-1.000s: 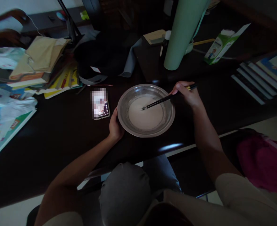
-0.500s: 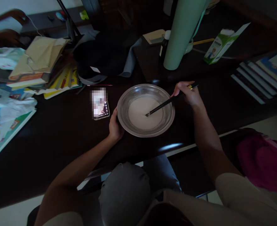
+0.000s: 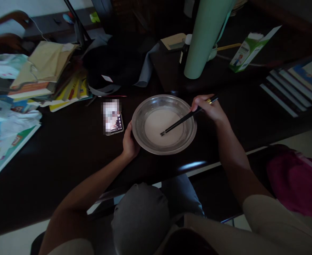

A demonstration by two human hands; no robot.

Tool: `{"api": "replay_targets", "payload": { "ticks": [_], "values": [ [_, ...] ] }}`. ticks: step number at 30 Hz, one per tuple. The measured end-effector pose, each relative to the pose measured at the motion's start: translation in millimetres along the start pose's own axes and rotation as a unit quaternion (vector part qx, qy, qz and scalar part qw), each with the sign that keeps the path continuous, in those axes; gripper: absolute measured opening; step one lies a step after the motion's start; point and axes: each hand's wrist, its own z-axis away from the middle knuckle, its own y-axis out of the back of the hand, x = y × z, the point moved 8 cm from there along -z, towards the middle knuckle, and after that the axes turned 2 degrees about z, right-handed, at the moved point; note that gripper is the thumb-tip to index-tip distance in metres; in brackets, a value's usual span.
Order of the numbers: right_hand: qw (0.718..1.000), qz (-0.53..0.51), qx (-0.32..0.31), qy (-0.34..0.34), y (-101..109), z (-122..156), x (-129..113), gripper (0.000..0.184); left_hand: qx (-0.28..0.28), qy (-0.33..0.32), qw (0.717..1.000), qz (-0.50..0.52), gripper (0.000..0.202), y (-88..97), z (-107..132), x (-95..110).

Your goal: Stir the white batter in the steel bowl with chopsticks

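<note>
A wide metal bowl [image 3: 137, 138] stands on the dark table, with a pale, milky liquid [image 3: 158, 122] in it. My left hand [image 3: 130, 143] grips the bowl's left side, its thumb up near the rim and its other fingers hidden behind the metal. Over the right rim, my right hand [image 3: 207, 108] is closed around black chopsticks [image 3: 181, 121] with a gold band near the top. Their tips reach down to the liquid, left of its middle. Left of the bowl lies a phone [image 3: 115, 124] with a lit screen, partly blurred out.
Books and papers [image 3: 43, 67] pile up at the left, near a black bag [image 3: 115, 67]. A tall green bottle [image 3: 206, 42], a small dark bottle [image 3: 185, 51] and an opened green-and-white carton [image 3: 246, 53] stand at the back right. More books [image 3: 291, 88] lie far right.
My right hand has shifted slightly left, and the chopstick tips have moved left and a little toward me in the liquid. The bowl and my left hand have stayed in place.
</note>
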Motion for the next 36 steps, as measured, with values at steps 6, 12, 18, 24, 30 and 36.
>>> {"api": "replay_targets", "payload": {
  "ticks": [6, 12, 18, 24, 30, 36],
  "values": [
    [0.999, -0.006, 0.049, -0.004, 9, -1, 4, 0.04, -0.009, 0.005, 1.0, -0.013, 0.028, 0.4, 0, -1],
    [1.0, -0.006, 0.005, -0.007, 1, 0, 2, 0.042, -0.008, -0.002, 1.0, -0.015, 0.029, 0.8, 0, -1],
    [0.999, -0.008, 0.052, -0.006, 7, -1, 0, 0.041, 0.0, 0.005, 1.0, -0.006, 0.025, 3.2, -1, -3],
    [1.0, 0.013, -0.007, -0.013, -2, 1, 2, 0.044, -0.004, -0.003, 1.0, -0.018, 0.03, 2.9, -1, -2],
    [0.999, -0.013, 0.049, -0.018, 8, 0, 4, 0.042, 0.008, 0.007, 1.0, -0.014, 0.029, 5.0, -1, -4],
    [1.0, 0.008, -0.018, -0.011, -4, 1, 0, 0.044, 0.004, -0.003, 1.0, -0.007, 0.028, 1.8, 0, -1]
  ]
}}
